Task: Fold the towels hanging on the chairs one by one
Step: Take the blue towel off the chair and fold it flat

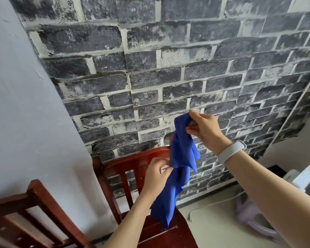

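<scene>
Your right hand (203, 129) pinches the blue towel (182, 158) high so it hangs straight; your left hand (157, 173) pinches its edge lower.

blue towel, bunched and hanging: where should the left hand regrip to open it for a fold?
Probably the free corner dangling below the right hand, approached from the left. The blue towel hangs twisted from the right hand's top pinch; the left hand pinches mid-length, not a corner.
</scene>
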Available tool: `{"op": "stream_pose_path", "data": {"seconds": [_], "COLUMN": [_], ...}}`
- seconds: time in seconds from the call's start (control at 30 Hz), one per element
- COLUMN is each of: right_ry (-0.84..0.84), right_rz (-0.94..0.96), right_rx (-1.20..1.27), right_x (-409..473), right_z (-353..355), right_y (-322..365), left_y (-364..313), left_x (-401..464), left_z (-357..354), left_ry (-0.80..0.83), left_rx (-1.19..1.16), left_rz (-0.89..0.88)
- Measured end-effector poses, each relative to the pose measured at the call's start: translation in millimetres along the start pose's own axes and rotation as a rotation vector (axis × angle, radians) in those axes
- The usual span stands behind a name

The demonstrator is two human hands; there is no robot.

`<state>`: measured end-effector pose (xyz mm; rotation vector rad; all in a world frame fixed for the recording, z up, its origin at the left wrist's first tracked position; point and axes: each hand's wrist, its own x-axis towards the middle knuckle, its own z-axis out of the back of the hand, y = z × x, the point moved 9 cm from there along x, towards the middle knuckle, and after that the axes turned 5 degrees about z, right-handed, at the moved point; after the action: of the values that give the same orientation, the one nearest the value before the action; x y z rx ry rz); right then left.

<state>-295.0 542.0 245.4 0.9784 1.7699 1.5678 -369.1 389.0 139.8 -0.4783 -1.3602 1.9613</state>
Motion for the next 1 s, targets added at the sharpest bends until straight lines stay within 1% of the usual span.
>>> {"op": "stream_pose_path", "data": {"seconds": [0.07, 0.1, 0.2, 0.23, 0.27, 0.37, 0.43, 0.47, 0.53, 0.57, 0.6, 0.67, 0.7, 0.77, 0.83, 0.9, 1.0], "right_ry": [-0.007, -0.021, -0.046, -0.025, 0.010, 0.212, 0.366, 0.448, 0.614, 0.656, 0.669, 0.616, 0.560, 0.500, 0.451, 0.422, 0.424], "right_rz": [0.006, 0.012, -0.005, -0.025, -0.061, -0.192, -0.220, -0.231, -0.232, -0.216, -0.176, -0.084, -0.043, 0.001, 0.017, 0.024, 0.047], "right_rx": [0.021, 0.050, 0.178, 0.150, 0.079, -0.237, -0.411, -0.442, -0.427, -0.428, -0.426, -0.498, -0.526, -0.542, -0.536, -0.512, -0.516], "right_x": [1.8, 3.2, 12.9, 15.7, 14.8, -17.4, -49.7, -66.5, -91.3, -97.2, -99.8, -96.4, -91.8, -85.5, -78.5, -72.2, -63.6], "right_z": [-3.2, -3.5, 3.0, 6.8, 11.2, 19.4, 20.9, 16.5, -0.5, -8.1, -14.9, -25.4, -28.1, -34.0, -37.3, -42.4, -51.0], "right_y": [1.3, 3.2, -3.1, -12.5, -25.7, -90.2, -136.5, -154.3, -178.1, -183.1, -183.3, -177.4, -172.9, -164.4, -156.1, -145.5, -132.2], "left_y": [-4.2, -3.5, 3.5, 4.2, 3.3, -2.2, -2.4, -3.2, -5.7, -7.4, -10.1, -13.0, -12.1, -3.9, 12.1, 34.0, 53.1], "left_x": [2.9, 4.8, 6.2, 6.8, 7.3, 7.2, 6.6, 6.2, 4.6, 4.0, 3.8, 3.2, 3.3, 1.4, -7.2, -21.8, -42.8], "left_z": [1.7, 3.5, 14.3, 18.2, 21.4, 28.1, 29.6, 30.4, 31.4, 31.5, 32.0, 36.9, 42.1, 56.6, 67.2, 67.6, 44.8], "left_ry": [0.001, -0.003, -0.029, -0.021, 0.000, 0.063, 0.070, 0.069, 0.071, 0.078, 0.083, 0.066, 0.034, -0.053, -0.112, -0.118, 0.027], "left_rx": [-0.039, -0.088, -0.388, -0.424, -0.399, -0.250, -0.205, -0.188, -0.185, -0.204, -0.224, -0.282, -0.333, -0.458, -0.503, -0.392, -0.194], "left_rz": [0.002, 0.034, 0.218, 0.249, 0.264, 0.262, 0.275, 0.277, 0.281, 0.285, 0.285, 0.292, 0.301, 0.337, 0.390, 0.431, 0.390]}}
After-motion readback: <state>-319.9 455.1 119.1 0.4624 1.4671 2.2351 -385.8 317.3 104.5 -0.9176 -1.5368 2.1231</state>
